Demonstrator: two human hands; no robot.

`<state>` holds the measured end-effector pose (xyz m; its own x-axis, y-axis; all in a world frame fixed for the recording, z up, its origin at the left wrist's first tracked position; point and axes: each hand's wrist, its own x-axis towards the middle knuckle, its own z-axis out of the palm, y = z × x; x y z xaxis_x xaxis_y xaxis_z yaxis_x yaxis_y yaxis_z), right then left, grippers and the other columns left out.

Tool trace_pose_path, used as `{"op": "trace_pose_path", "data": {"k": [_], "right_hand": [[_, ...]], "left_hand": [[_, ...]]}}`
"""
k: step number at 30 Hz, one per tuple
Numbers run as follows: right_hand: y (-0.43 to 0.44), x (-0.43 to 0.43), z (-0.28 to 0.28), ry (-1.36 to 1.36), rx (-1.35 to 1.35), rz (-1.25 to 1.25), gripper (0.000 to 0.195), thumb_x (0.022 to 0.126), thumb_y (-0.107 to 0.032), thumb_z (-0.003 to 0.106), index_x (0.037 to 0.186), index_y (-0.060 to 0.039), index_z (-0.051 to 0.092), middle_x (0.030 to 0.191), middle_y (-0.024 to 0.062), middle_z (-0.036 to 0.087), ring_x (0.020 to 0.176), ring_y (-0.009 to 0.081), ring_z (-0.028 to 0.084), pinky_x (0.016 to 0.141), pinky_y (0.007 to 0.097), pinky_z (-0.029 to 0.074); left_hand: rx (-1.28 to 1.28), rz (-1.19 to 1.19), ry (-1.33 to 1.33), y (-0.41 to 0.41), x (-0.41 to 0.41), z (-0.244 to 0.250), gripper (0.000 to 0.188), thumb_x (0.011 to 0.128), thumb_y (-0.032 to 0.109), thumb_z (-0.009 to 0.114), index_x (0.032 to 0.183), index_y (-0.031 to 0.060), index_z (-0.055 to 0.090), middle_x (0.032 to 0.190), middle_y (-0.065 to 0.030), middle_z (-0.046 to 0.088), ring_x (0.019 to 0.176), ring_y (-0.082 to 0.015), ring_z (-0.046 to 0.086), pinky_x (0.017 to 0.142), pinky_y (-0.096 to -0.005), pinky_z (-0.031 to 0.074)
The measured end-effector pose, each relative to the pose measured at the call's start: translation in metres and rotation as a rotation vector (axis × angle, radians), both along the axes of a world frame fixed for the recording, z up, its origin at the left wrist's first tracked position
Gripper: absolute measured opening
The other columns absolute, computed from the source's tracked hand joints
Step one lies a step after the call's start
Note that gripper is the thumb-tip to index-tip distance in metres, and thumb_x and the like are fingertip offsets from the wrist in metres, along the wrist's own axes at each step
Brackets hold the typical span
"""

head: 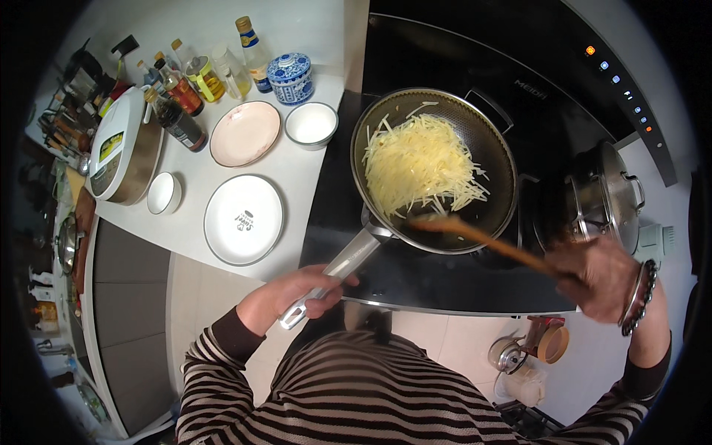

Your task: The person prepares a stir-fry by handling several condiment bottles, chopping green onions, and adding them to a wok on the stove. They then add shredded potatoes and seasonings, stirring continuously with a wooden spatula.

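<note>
My left hand is closed around the metal handle of a wok on the black cooktop. Pale yellow shredded strips, apparently potato, lie heaped in the wok, mostly toward its upper left. My right hand, slightly blurred, grips a wooden spatula. The spatula's head is inside the wok at the near edge of the strips, with part of its outline blurred. A bracelet and a bangle circle the right wrist.
Left on the white counter are a plate, a pinkish dish, a bowl of white contents, a small white bowl, a blue-and-white lidded jar, several bottles and a rice cooker. A lidded steel pot stands right of the wok.
</note>
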<state>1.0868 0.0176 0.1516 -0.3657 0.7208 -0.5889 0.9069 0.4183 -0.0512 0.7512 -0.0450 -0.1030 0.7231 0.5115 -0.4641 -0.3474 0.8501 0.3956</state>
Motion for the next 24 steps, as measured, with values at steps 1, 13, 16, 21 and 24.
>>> {"op": "trace_pose_path", "data": {"k": [1, 13, 16, 21, 24], "right_hand": [[-0.004, 0.004, -0.001, 0.05, -0.064, 0.015, 0.013, 0.077, -0.012, 0.06, 0.087, -0.0036, 0.059, 0.061, 0.0131, 0.058, 0.063, 0.0302, 0.062, 0.062, 0.0401, 0.049], [-0.027, 0.03, -0.064, 0.083, 0.277, -0.1, 0.034, 0.079, -0.005, 0.056, 0.112, 0.0026, 0.053, 0.074, 0.0225, 0.061, 0.068, 0.0385, 0.061, 0.062, 0.0424, 0.049], [-0.039, 0.054, -0.049, 0.254, 0.295, -0.223, 0.029, 0.078, -0.001, 0.056, 0.106, 0.0037, 0.055, 0.074, 0.0251, 0.059, 0.069, 0.0398, 0.06, 0.063, 0.0428, 0.049], [-0.016, 0.082, -0.058, 0.243, 0.325, -0.453, 0.019, 0.083, -0.003, 0.052, 0.1, 0.0026, 0.056, 0.065, 0.0194, 0.056, 0.058, 0.0333, 0.058, 0.057, 0.0371, 0.047], [0.023, 0.117, -0.089, 0.528, -0.051, -0.731, 0.017, 0.091, -0.01, 0.046, 0.102, 0.0002, 0.053, 0.062, 0.0117, 0.056, 0.048, 0.0195, 0.054, 0.042, 0.0309, 0.044]], "left_hand": [[0.007, -0.004, 0.006, -0.001, -0.001, 0.0, 0.036, 0.09, 0.018, 0.051, 0.118, -0.0038, 0.045, 0.069, -0.005, 0.048, 0.041, -0.0041, 0.037, 0.036, -0.0182, 0.026], [-0.03, -0.016, -0.028, 0.004, 0.0, 0.0, 0.038, 0.088, 0.016, 0.053, 0.118, -0.0041, 0.044, 0.069, -0.0055, 0.048, 0.041, -0.0045, 0.039, 0.035, -0.0173, 0.026], [-0.05, -0.001, -0.046, 0.002, -0.001, 0.0, 0.035, 0.089, 0.016, 0.053, 0.116, -0.0037, 0.045, 0.065, -0.0042, 0.048, 0.041, -0.005, 0.039, 0.035, -0.0187, 0.028], [-0.064, -0.001, -0.041, 0.001, -0.002, 0.0, 0.033, 0.09, 0.016, 0.053, 0.116, -0.0029, 0.046, 0.065, -0.0043, 0.049, 0.042, -0.0052, 0.039, 0.036, -0.0191, 0.03], [-0.047, -0.027, -0.023, 0.001, -0.003, -0.002, 0.035, 0.089, 0.016, 0.051, 0.119, -0.0028, 0.044, 0.07, -0.0055, 0.048, 0.042, -0.0047, 0.039, 0.037, -0.0179, 0.028]]}}
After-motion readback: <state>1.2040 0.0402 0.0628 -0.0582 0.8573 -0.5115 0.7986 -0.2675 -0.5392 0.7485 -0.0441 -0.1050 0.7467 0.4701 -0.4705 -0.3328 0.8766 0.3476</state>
